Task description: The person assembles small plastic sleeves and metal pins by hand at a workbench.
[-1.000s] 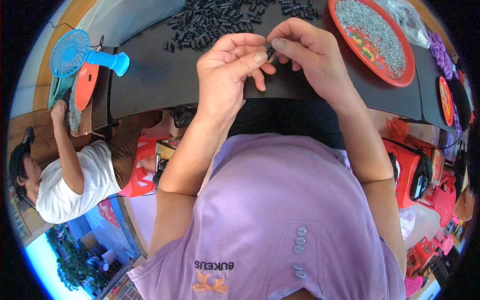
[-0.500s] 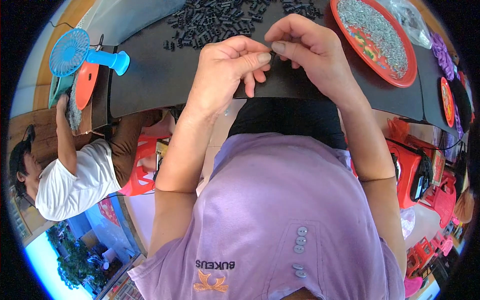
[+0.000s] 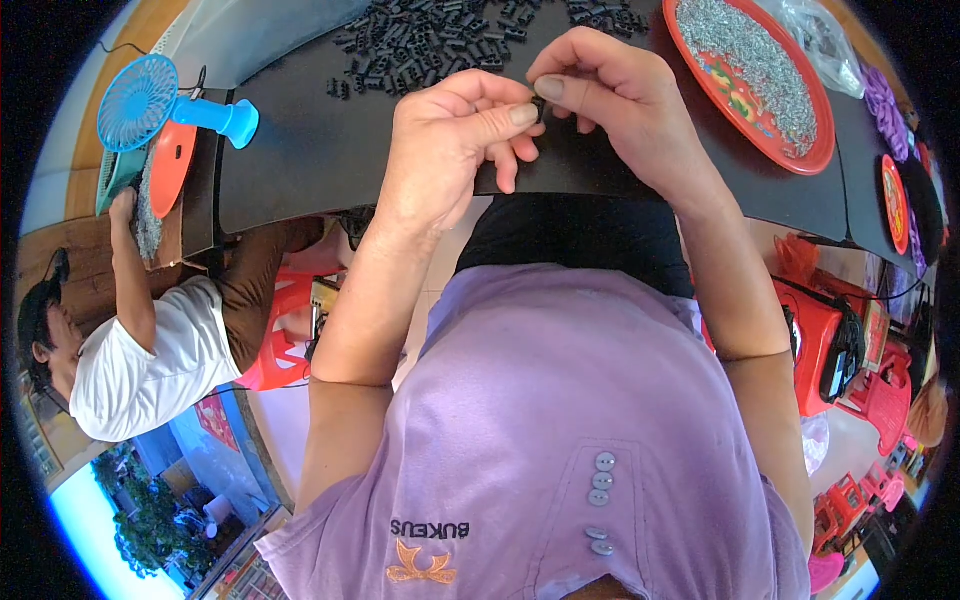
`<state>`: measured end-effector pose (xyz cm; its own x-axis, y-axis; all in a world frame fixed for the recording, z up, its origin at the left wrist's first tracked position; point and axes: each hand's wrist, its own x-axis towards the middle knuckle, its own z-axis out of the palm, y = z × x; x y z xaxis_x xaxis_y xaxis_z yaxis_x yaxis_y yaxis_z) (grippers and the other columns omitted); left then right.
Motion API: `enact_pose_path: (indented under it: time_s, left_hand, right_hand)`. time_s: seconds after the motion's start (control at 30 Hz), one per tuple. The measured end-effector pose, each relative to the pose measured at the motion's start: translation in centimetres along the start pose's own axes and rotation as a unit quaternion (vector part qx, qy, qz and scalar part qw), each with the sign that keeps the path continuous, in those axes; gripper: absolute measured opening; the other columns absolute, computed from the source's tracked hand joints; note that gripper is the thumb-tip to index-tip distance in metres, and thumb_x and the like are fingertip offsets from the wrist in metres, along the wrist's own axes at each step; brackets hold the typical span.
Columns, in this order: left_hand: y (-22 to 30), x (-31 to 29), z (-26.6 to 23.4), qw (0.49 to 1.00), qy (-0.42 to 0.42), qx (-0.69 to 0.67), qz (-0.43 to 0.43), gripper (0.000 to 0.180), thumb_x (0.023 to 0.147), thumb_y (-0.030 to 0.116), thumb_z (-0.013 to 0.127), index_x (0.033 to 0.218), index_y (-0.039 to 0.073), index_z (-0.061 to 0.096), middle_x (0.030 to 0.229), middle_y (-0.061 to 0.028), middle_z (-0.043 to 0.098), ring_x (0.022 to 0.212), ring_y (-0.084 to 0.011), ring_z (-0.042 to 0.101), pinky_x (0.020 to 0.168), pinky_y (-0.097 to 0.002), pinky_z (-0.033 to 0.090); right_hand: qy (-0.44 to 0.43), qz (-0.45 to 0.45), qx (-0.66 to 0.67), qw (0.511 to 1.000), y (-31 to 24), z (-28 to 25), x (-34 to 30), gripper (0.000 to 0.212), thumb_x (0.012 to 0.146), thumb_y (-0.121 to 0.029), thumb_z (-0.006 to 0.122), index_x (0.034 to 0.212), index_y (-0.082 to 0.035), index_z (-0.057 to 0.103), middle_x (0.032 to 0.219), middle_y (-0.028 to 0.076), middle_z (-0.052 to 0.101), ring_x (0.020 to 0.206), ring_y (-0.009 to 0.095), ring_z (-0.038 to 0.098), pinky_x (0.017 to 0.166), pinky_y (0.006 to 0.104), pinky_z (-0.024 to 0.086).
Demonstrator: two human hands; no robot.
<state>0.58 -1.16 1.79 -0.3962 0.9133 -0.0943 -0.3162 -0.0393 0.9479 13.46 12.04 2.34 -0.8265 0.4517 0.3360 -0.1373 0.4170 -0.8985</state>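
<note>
Above the dark table [image 3: 300, 170], my left hand [image 3: 455, 130] is closed, with a small black plastic part [image 3: 538, 106] pinched at its fingertips. My right hand [image 3: 620, 100] meets it there, thumb and forefinger pressed together at the part's upper end. Whatever sits between the right fingertips is too small and covered to make out. A loose pile of similar black parts [image 3: 430, 45] spreads on the table beyond my hands. To the right lies a red tray [image 3: 822, 150] with many small shiny metal pieces [image 3: 755, 70].
A blue fan [image 3: 140, 105] stands at the left by an orange-red plate [image 3: 174, 170]. Another person [image 3: 160, 350] in a white top sits there, one hand at a green basket. A clear plastic bag [image 3: 820, 45] lies beyond the tray. Red stools [image 3: 280, 330] stand below the table.
My fingertips have shifted slightly, and more of the black part now shows between them. The right thumb has turned a little. Pile and tray stay as they were.
</note>
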Motion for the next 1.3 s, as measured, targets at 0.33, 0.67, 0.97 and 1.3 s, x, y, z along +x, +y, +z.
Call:
enact_pose_path:
  time_s: [0.33,0.67,0.97,1.3]
  left_hand:
    - [0.7,0.0,0.0,1.000,-0.008,0.023,-0.016,0.014,0.085,0.002,0.066,0.095,-0.007,0.063,0.077,-0.0134,0.065,0.058,-0.0139,0.061,0.041,-0.0211,0.046]
    - [0.5,-0.3,0.3,0.999,0.000,0.028,-0.020,0.014,0.087,0.005,0.064,0.095,-0.007,0.063,0.076,-0.0143,0.066,0.056,-0.0135,0.060,0.041,-0.0205,0.045]
    - [0.9,0.2,-0.4,0.996,-0.050,0.066,-0.044,0.017,0.090,0.006,0.061,0.102,-0.006,0.062,0.079,-0.0160,0.067,0.057,-0.0155,0.063,0.039,-0.0215,0.045]
    - [0.6,0.2,-0.1,0.998,-0.034,-0.008,-0.057,0.012,0.089,0.005,0.063,0.092,-0.006,0.062,0.071,-0.0124,0.064,0.051,-0.0142,0.060,0.037,-0.0202,0.042]
  right_hand:
    - [0.030,-0.052,-0.057,0.997,0.0,0.2,-0.2,0.012,0.084,-0.009,0.064,0.090,0.001,0.061,0.073,0.009,0.062,0.067,0.015,0.059,0.063,0.0294,0.047]
    - [0.032,-0.067,-0.084,0.994,0.4,0.2,-0.3,0.014,0.085,-0.012,0.063,0.090,0.000,0.061,0.077,0.014,0.064,0.070,0.024,0.064,0.064,0.0331,0.048]
    - [0.039,-0.078,-0.099,0.991,0.4,0.3,-0.5,0.012,0.084,-0.011,0.062,0.091,0.000,0.062,0.077,0.014,0.063,0.070,0.025,0.064,0.064,0.0342,0.049]
    - [0.051,-0.111,-0.095,0.988,0.6,0.8,-1.0,0.011,0.084,-0.009,0.063,0.090,0.000,0.062,0.077,0.011,0.062,0.069,0.022,0.062,0.063,0.0331,0.049]
